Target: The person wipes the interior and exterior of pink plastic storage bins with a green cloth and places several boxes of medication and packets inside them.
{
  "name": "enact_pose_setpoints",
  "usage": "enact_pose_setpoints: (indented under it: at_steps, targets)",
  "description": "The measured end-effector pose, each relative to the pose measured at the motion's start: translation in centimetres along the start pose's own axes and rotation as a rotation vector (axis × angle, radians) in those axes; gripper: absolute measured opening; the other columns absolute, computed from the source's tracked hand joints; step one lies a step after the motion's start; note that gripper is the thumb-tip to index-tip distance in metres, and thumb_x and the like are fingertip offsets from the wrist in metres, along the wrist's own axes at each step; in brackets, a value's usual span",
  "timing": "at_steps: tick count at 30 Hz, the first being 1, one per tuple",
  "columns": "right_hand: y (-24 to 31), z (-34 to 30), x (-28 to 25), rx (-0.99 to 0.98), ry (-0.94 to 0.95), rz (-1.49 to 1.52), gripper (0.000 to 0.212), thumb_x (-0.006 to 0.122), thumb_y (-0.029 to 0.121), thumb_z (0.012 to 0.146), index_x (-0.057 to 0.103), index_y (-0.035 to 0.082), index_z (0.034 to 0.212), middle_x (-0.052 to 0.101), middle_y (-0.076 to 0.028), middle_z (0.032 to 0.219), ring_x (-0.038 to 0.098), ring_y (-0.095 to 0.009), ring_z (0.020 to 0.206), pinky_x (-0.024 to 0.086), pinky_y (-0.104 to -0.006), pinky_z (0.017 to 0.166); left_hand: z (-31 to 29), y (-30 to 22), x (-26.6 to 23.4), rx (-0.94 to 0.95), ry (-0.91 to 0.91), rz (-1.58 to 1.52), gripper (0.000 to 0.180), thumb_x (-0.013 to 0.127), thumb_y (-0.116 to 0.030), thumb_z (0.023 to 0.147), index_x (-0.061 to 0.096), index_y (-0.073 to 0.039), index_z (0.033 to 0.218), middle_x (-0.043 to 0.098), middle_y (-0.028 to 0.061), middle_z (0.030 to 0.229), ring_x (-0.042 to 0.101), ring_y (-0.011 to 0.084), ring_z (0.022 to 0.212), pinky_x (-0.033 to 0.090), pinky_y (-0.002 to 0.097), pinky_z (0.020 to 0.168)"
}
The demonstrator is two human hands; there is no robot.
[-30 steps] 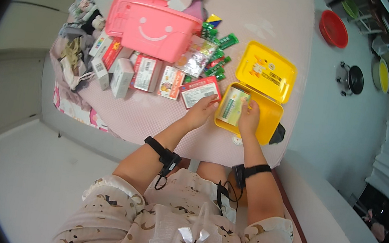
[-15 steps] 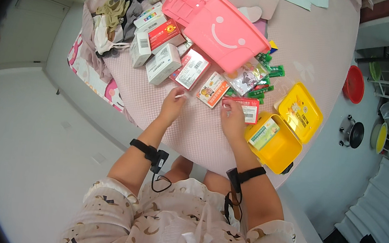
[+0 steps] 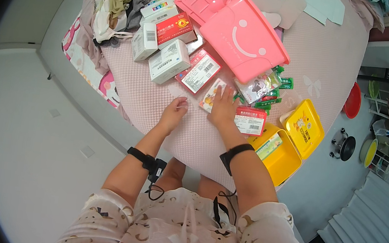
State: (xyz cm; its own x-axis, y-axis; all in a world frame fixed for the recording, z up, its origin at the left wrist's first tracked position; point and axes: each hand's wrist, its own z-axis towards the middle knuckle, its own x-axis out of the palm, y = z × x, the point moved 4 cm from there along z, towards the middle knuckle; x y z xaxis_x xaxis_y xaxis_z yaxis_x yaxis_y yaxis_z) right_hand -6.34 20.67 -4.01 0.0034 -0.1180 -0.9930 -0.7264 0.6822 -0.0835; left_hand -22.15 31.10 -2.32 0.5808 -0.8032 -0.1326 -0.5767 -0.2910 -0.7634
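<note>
My right hand (image 3: pixel 224 109) lies with fingers spread over a small white and orange box (image 3: pixel 211 93), covering much of it. Just below that hand is a red and white box (image 3: pixel 251 123). On the pink quilted cover, my left hand (image 3: pixel 174 114) rests apart from the boxes with its fingers curled in; whatever they hold, if anything, is hidden. Beyond it lie a red box with a white label (image 3: pixel 200 73) and a white box (image 3: pixel 169 62). An open yellow case (image 3: pixel 286 155) holds a flat green and white box (image 3: pixel 270 146).
A pink plastic bin (image 3: pixel 245 35) with a smile on it lies on its side at the back. Green packets (image 3: pixel 269 103) and a clear bag (image 3: pixel 259 87) are beside its rim. More boxes (image 3: pixel 173 29) and a heap of clothes (image 3: pixel 119 6) are at the left.
My right hand has moved left from the red and white box onto the white and orange one, its fingers spreading. The small white thing at my left fingertips no longer shows.
</note>
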Motion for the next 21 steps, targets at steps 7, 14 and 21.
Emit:
enact_pose_setpoints:
  at_steps: [7, 14, 21]
  targets:
    - [0.7, -3.1, -6.4, -0.204, 0.514, 0.46, 0.094, 0.065, 0.041, 0.065, 0.027, 0.002, 0.142, 0.032, -0.024, 0.144, 0.029, -0.033, 0.136, 0.009, -0.058, 0.11, 1.2, -0.4, -1.5, -0.233, -0.318, -0.316, 0.071, 0.053, -0.04, 0.092, 0.011, -0.012, 0.143, 0.052, 0.0106, 0.12, 0.054, 0.0214, 0.099, 0.045, 0.033, 0.079]
    - [0.0, -3.3, -7.9, -0.167, 0.452, 0.49, 0.091, 0.064, 0.035, 0.066, 0.027, 0.0, 0.141, 0.028, -0.024, 0.145, 0.028, -0.034, 0.136, 0.015, -0.0589, 0.109, 4.7, -4.1, -6.2, -0.126, -0.349, -0.808, 0.066, 0.052, -0.038, 0.094, 0.008, -0.024, 0.141, 0.046, 0.0126, 0.125, 0.052, 0.0246, 0.103, 0.047, 0.0411, 0.083]
    - [0.9, -3.7, -7.8, -0.229, 0.446, 0.465, 0.092, 0.065, 0.034, 0.066, 0.024, 0.001, 0.142, 0.027, -0.023, 0.146, 0.027, -0.035, 0.136, 0.018, -0.0588, 0.108, 3.7, -0.9, -9.4, -0.008, -0.384, -0.926, 0.057, 0.06, -0.014, 0.09, 0.026, -0.007, 0.135, 0.047, 0.0124, 0.125, 0.05, 0.0245, 0.109, 0.048, 0.0375, 0.09]
